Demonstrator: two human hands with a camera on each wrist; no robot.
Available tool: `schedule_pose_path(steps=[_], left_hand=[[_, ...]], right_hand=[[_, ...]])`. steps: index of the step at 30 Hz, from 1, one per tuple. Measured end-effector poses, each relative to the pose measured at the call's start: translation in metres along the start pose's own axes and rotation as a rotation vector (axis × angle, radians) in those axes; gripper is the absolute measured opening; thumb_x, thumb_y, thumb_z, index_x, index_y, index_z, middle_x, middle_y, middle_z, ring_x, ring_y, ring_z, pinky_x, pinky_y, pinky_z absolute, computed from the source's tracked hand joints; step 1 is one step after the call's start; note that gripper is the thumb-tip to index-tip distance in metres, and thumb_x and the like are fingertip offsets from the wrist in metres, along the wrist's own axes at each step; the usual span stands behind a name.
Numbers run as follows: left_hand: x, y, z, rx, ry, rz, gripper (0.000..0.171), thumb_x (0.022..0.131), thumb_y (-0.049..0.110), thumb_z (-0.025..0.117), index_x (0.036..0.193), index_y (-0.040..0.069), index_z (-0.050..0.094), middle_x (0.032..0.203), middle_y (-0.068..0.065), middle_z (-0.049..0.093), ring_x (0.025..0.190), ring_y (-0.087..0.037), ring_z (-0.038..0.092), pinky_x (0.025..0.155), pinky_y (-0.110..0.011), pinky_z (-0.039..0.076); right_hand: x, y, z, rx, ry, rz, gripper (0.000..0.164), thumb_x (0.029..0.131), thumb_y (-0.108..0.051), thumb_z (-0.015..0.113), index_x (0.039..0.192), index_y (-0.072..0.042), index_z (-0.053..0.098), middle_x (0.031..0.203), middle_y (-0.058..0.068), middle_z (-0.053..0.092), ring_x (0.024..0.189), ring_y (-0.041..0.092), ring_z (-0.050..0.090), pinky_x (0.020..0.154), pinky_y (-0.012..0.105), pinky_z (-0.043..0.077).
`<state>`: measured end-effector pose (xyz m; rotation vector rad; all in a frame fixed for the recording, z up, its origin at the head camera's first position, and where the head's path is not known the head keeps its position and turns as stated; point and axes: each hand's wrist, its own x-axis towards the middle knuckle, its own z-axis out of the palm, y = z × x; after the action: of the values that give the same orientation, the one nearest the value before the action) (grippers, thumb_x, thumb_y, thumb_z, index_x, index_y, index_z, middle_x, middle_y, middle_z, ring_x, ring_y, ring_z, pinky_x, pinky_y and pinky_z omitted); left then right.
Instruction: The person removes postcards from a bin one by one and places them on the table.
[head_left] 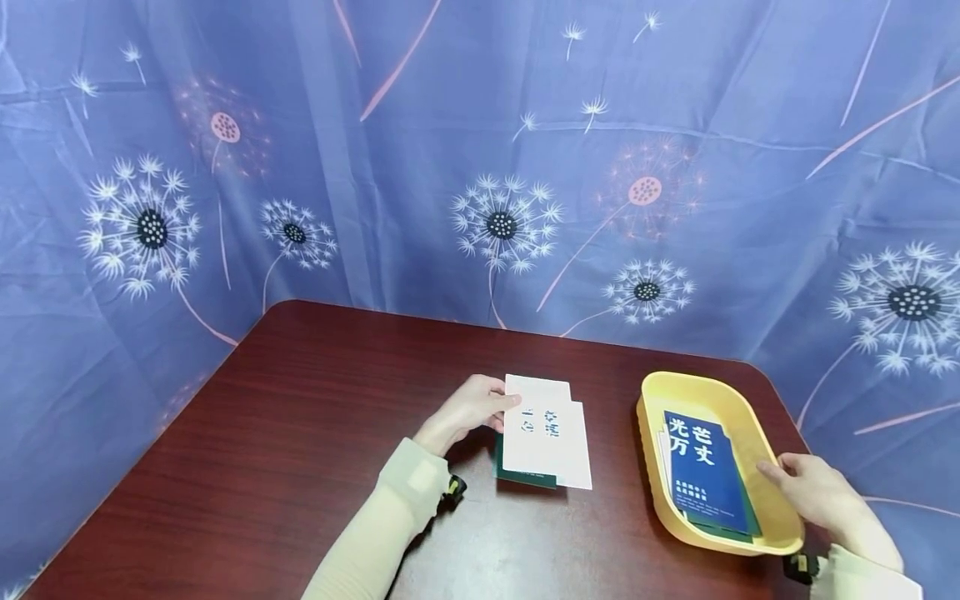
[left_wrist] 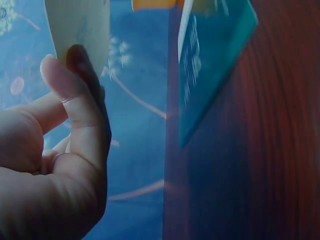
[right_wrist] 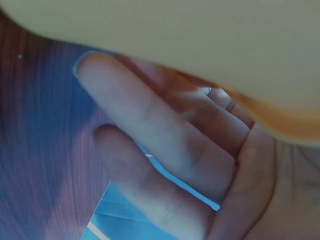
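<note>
Between thumb and fingers, my left hand pinches a white card with blue characters at its upper left edge; the left wrist view shows the pinched card bowing slightly. Another white card edge overlaps it, and whether I hold both cannot be told. Below them a dark green card is mostly covered; the left wrist view shows this teal-looking card apart from my fingers. My right hand grips the right rim of a yellow plastic tray, thumb over the rim, fingers outside beneath it.
Inside the tray lies a stack of cards, a blue card with white characters on top and a green card under it. The dark red wooden table meets a blue dandelion-patterned curtain at its back and sides.
</note>
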<state>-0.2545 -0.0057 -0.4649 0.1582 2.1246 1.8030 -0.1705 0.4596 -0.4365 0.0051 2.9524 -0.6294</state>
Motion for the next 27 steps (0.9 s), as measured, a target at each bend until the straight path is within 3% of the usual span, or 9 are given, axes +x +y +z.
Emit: schedule_pose_path(steps=[6,12,19,27], left_hand=[[-0.005,-0.013,-0.02,0.08,-0.007,-0.005,0.014,0.094,0.01,0.066,0.094,-0.004,0.067,0.076,-0.01,0.068,0.052,-0.012,0.058,0.05,-0.022,0.05],[-0.006,-0.017,-0.03,0.12,0.011,-0.009,0.013,0.094,0.008,0.065,0.092,-0.005,0.066,0.073,-0.01,0.068,0.05,-0.012,0.058,0.05,-0.024,0.051],[-0.005,-0.016,-0.03,0.168,0.044,-0.018,0.013,0.093,0.007,0.066,0.092,-0.006,0.065,0.071,-0.01,0.067,0.046,-0.012,0.057,0.048,-0.024,0.051],[-0.004,-0.015,-0.026,0.304,0.081,-0.037,0.017,0.091,0.012,0.07,0.095,-0.004,0.066,0.07,-0.008,0.067,0.043,-0.013,0.059,0.047,-0.027,0.052]], right_hand=[[0.0,0.001,0.0,-0.002,-0.001,-0.003,0.041,0.103,-0.033,0.047,0.069,-0.011,0.047,0.06,-0.001,0.04,0.056,0.015,0.039,0.052,0.03,0.032],[0.0,-0.001,-0.001,0.018,-0.006,0.015,0.041,0.103,-0.032,0.047,0.069,-0.01,0.047,0.06,0.0,0.041,0.056,0.015,0.04,0.052,0.03,0.032],[0.002,-0.005,-0.004,0.003,-0.018,0.014,0.04,0.104,-0.031,0.046,0.071,-0.009,0.05,0.061,0.0,0.044,0.059,0.017,0.043,0.055,0.031,0.034],[0.001,-0.004,-0.003,0.01,-0.037,0.028,0.04,0.104,-0.032,0.045,0.073,-0.009,0.051,0.063,0.001,0.045,0.061,0.017,0.044,0.055,0.032,0.035]])
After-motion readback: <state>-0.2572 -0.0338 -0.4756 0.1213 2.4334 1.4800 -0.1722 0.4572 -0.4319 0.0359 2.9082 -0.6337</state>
